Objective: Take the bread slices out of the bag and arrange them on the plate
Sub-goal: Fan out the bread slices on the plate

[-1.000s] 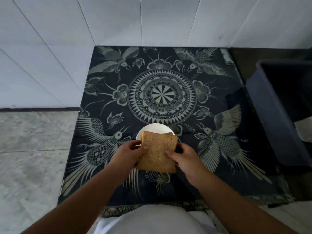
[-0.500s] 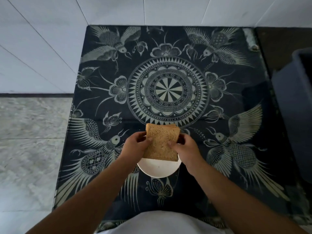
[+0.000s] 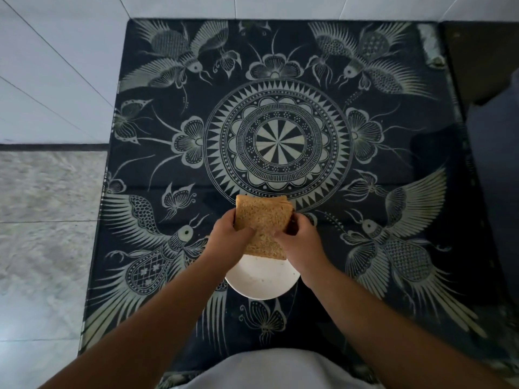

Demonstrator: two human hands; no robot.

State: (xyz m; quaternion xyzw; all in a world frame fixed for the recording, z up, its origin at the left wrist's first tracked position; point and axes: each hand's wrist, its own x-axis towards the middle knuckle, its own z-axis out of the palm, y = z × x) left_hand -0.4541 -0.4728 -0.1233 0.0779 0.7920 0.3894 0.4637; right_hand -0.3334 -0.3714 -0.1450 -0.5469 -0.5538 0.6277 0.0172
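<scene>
Both grips clamped on the bread slices, one to each side: left hand pinching the left edge, thumb over the top face; right hand closing on the right edge, fingertips curled onto the crust. Two-sided hold, probably to keep the soft stack square and stop it from sagging or fanning apart. Held up above the far half of the plate, tilted with the near edge dipping toward the white surface, likely lined up for lowering. Hard to tell whether the near edge touches the plate or hangs just clear.

Bread brown, grainy, wholemeal-looking, squarish with a slightly domed far edge. More than one slice, going by the layered edge at the far right corner; exact count not readable. No tearing or crumbling visible, and a slight bow across the face, so soft and easily dented under a tight pinch.

Plate round, white, bare on the near half, resting on the bench under a dark cloth printed with pale birds, butterflies and a central medallion. No bag anywhere in view. Pale tiled wall beyond, stone-look floor off to the left, a dark blurred shape at the right edge.
</scene>
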